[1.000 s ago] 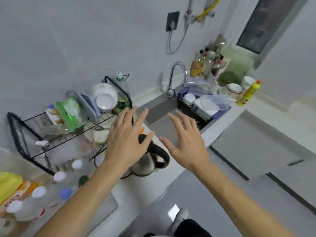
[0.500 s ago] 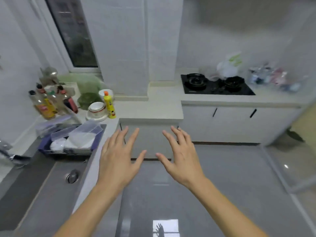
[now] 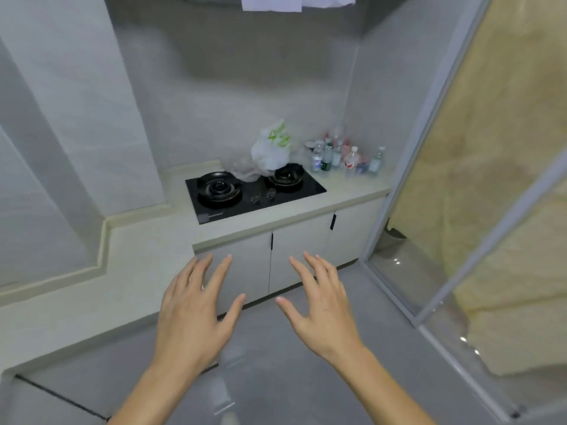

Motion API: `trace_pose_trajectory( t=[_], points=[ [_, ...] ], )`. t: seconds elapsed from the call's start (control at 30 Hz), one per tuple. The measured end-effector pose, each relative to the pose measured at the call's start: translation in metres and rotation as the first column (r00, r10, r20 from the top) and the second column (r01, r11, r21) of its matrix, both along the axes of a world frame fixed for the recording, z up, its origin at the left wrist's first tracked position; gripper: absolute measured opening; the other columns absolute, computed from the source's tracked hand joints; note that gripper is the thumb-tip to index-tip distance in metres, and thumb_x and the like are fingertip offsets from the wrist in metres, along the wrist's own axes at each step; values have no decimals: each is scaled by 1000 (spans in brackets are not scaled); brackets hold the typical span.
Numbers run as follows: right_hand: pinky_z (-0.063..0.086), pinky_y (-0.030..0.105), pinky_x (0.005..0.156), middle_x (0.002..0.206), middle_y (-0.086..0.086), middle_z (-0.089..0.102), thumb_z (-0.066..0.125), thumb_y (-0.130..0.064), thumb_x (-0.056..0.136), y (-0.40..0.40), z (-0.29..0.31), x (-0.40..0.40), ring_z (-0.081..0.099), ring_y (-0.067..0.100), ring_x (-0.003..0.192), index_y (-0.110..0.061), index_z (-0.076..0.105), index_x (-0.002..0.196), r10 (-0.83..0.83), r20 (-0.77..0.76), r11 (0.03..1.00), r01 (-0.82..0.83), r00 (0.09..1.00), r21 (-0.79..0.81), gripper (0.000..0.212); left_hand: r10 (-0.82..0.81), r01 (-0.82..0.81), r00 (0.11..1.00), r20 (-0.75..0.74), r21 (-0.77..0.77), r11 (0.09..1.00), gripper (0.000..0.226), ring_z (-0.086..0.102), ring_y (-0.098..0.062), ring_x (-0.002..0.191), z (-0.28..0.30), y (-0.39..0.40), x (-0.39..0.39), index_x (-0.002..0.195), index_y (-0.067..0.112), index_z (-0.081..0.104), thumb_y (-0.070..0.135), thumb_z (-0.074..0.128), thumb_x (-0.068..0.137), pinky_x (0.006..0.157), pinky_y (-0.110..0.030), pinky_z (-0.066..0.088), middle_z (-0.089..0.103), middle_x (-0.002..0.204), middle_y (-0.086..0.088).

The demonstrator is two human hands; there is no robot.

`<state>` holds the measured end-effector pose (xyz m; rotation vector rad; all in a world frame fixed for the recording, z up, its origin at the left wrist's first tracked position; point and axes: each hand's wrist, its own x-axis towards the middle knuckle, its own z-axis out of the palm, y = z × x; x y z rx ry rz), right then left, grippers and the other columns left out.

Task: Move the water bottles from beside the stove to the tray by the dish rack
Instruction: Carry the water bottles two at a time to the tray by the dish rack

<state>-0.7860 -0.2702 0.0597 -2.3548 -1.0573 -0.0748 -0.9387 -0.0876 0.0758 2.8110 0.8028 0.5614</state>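
Black glass of the gas stove (image 3: 254,191) lies set into a pale countertop (image 3: 147,250) at the far side of the kitchen, with two round burners on it. A white plastic bag (image 3: 271,148) with green print stands at the back of the stove, partly over the right burner, and a crumpled clear bag is beside it. To the right of the stove, in the corner of the countertop, the water bottles (image 3: 343,157) stand upright in a close group; most are clear with white caps, some have green or red labels, and the exact count I cannot tell because the group is small and blurred.

Both hands are held out in the air in front of the white cabinet doors (image 3: 294,250), well apart from the bottles. The left hand (image 3: 193,314) is released, its fingers straight and spread, back of the hand up, holding nothing. The right hand (image 3: 325,305) is the same, fingers spread and empty, thumb pointing to the left one. Between and under the hands is the grey floor (image 3: 276,363). At the right a glass door (image 3: 460,210) with a pale metal frame stands open.
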Motion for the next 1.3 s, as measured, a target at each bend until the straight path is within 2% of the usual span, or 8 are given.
trace_pose_trajectory(
  t=[0.2,0.4,0.6,0.8,0.9,1.0,1.2,1.3],
  points=[
    [26,40,125,168,-12,24,45,-72,97,40,-1,114,14,13,157,-39,27,160,-172,16,984,173,985,-32,73,-169,170,985,26,-26,985,73,31,-26,155,-4,66,141,162,35,33,70,37,97,120,-48,38,40,164,-1],
    [29,38,124,164,-14,28,48,-70,97,53,5,206,18,9,154,-39,31,158,-315,11,949,316,949,-9,71,-319,320,947,31,-47,946,73,27,-23,157,-1,98,273,162,37,30,70,36,98,124,-46,32,38,165,2],
    [35,37,120,161,-14,32,45,-72,95,46,-13,329,26,10,151,-38,35,156,-418,-14,909,418,908,3,71,-406,408,913,49,-56,911,71,36,-24,152,-11,104,419,159,35,38,66,41,95,115,-44,44,45,161,3],
    [42,40,116,162,-13,32,39,-74,92,34,-42,482,28,13,149,-40,31,156,-441,-78,897,441,894,-17,74,-429,428,903,0,-53,902,71,40,-24,149,-27,106,573,158,32,40,65,37,96,106,-44,52,47,157,1],
    [39,38,118,162,-12,32,36,-76,90,31,-38,558,26,15,148,-37,31,158,-426,-100,905,424,899,-40,78,-398,398,917,17,-73,914,71,38,-22,149,-24,107,646,159,33,38,65,39,95,103,-43,53,47,156,2],
    [32,36,120,163,-8,32,41,-71,92,32,-30,638,25,17,149,-33,31,159,-383,-103,923,376,918,-79,79,-388,389,921,28,-87,917,71,40,-22,147,-27,101,715,158,31,40,64,39,95,102,-41,52,48,156,1],
    [36,43,120,162,-9,36,46,-67,92,51,-42,783,32,21,149,-31,32,159,-360,-137,931,346,923,-117,78,-372,371,928,20,-151,916,72,43,-21,144,-57,102,829,158,32,40,62,41,93,99,-39,55,47,156,2],
    [35,40,118,164,-8,33,56,-58,97,72,-56,852,29,21,150,-32,32,159,-334,-171,939,311,927,-147,71,-364,359,931,15,-205,910,70,44,-21,143,-79,115,900,159,32,38,56,52,95,99,-40,56,45,158,2]
  ],
)
